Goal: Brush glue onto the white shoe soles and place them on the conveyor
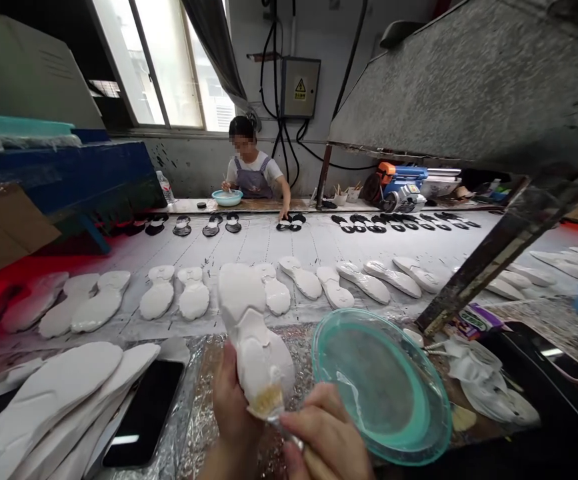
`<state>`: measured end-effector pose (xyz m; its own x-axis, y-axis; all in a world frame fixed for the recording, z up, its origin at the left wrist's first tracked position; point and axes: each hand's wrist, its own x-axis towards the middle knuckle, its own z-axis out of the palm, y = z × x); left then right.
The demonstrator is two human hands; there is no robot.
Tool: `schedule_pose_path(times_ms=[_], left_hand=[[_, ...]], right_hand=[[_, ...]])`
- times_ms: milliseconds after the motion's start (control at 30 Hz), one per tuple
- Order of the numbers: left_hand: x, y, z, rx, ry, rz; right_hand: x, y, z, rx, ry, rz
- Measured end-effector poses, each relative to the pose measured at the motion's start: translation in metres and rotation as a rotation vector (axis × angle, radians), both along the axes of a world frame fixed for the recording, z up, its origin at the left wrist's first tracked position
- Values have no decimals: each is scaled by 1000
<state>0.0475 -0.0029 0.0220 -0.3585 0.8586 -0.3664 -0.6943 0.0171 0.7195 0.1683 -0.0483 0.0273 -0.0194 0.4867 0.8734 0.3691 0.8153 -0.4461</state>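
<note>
Head view: left hand (235, 408) holds a white sole (261, 350), tilted, over the plastic-covered table (199, 393); right hand (329, 427) grips a brush (269, 400), bristles touching the sole's near end. Teal bowl (423, 400) just right. More soles (193, 301) along the belt (249, 245).

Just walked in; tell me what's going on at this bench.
The left hand grips a white, sole-shaped piece, and the right hand holds a wooden-handled brush against its near end. A round, teal plastic basin sits beside the right hand. Across the long white work surface, a person in a grey apron has one hand at black-and-white pieces.
</note>
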Motion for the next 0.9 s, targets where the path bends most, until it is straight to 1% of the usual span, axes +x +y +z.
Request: schedule_pose_path(times_ms=[67, 100, 133, 200, 300, 400, 500, 567, 667, 733, 800, 833, 867, 900], left_hand=[[2, 5, 14, -92, -172, -46], [3, 7, 20, -126, -231, -60], [4, 8, 24, -152, -274, -78], [5, 10, 26, -154, -314, -110], [3, 8, 19, -77, -280, -195], [2, 1, 11, 43, -77, -280], [3, -8, 6, 122, 122, -290], [3, -12, 4, 137, 146, -274], [3, -9, 2, 127, 86, -290], [1, -2, 3, 41, -23, -388], [-4, 8, 4, -95, -176, -487], [-8, 12, 4, -128, -242, -487], [-13, 15, 2, -113, -287, -441], [-18, 16, -2, -51, -307, -365]], right_hand=[[3, -2, 0, 23, -50, 49], [5, -2, -1, 26, -40, 52], [8, -2, -1, 10, -22, 43], [16, -1, 0, -66, -16, 24], [28, 4, 2, -160, -39, 27], [34, 6, 1, -201, -17, 28], [37, 7, 1, -224, 18, 12], [36, 10, 4, -238, 39, 4], [32, 16, 11, -246, 52, 29], [31, 19, 13, -262, 39, 83], [37, 21, 9, -309, 54, 103], [44, 23, 3, -349, 81, 73], [52, 25, -4, -403, 116, 12], [63, 27, -12, -465, 156, -82]])
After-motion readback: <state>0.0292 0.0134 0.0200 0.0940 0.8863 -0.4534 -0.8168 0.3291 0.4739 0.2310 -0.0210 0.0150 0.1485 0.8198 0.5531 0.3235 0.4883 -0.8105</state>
